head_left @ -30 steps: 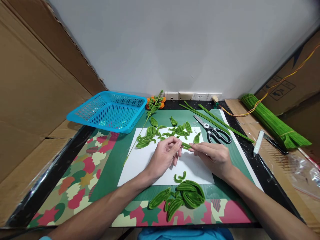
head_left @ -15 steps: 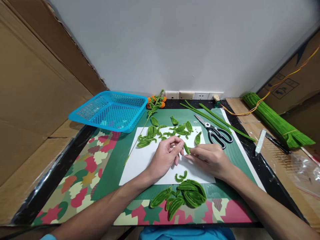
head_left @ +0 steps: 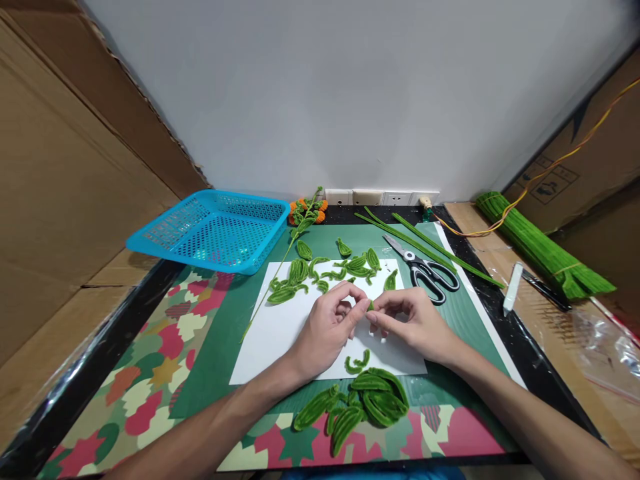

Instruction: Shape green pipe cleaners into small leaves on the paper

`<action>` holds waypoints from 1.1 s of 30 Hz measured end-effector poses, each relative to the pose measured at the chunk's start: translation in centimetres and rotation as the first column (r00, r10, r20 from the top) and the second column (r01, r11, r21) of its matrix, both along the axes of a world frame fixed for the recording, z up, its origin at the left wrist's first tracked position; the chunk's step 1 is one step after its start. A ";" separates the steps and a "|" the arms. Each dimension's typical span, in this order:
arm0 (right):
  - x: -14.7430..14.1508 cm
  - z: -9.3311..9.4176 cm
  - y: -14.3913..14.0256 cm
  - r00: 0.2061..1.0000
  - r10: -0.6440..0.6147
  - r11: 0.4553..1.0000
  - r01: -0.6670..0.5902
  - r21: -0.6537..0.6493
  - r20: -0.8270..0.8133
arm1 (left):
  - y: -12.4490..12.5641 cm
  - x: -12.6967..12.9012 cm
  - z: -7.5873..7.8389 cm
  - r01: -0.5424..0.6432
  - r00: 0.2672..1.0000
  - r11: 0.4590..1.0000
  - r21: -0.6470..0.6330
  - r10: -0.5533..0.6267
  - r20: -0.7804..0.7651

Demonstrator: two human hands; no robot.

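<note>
Over the white paper, my left hand and my right hand meet at their fingertips. Between them they pinch a small piece of fuzzy green pipe cleaner; most of it is hidden by the fingers. Behind my hands, several green pipe-cleaner leaves and curled bits lie across the paper's far edge. Nearer my body is a pile of larger green leaves, with two short curled pieces just beyond it.
A blue plastic basket stands at the back left, beside a stem with orange flowers. Black-handled scissors and long green pipe cleaners lie right. Farther right are a green bundle and a white-handled tool.
My hands have come together, and my right fingers now pinch close against the left ones. The green piece shows less between them. The whole view has shifted slightly.
</note>
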State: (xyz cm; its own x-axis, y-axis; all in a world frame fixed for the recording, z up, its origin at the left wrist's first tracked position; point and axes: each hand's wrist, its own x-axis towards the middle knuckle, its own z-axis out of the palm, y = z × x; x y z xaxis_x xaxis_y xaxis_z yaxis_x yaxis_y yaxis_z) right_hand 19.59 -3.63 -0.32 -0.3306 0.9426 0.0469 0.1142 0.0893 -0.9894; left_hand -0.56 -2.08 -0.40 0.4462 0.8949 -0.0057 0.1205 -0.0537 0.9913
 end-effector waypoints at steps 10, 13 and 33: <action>0.1 -0.8 0.5 0.969 -0.035 0.988 -0.004 -0.156 -0.246 | 0.0 0.0 0.4 -0.036 0.999 0.998 -0.054 0.038 0.029; 0.1 -0.8 0.5 0.971 -0.079 0.989 0.048 -0.140 -0.224 | 0.1 0.0 0.3 -0.031 0.998 0.995 -0.100 0.036 0.049; 0.3 -0.5 0.5 0.959 -0.116 0.982 0.071 -0.175 -0.259 | 0.1 0.2 0.0 0.016 1.000 0.993 -0.117 -0.013 0.022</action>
State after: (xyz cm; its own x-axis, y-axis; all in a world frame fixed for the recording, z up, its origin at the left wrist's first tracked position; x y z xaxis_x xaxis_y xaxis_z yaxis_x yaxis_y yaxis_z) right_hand 19.88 -3.12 -0.80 -0.2372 0.9708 -0.0352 -0.1558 -0.0738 -0.9850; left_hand -0.39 -1.95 -0.38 0.4602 0.8821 -0.1006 0.0994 0.0614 0.9932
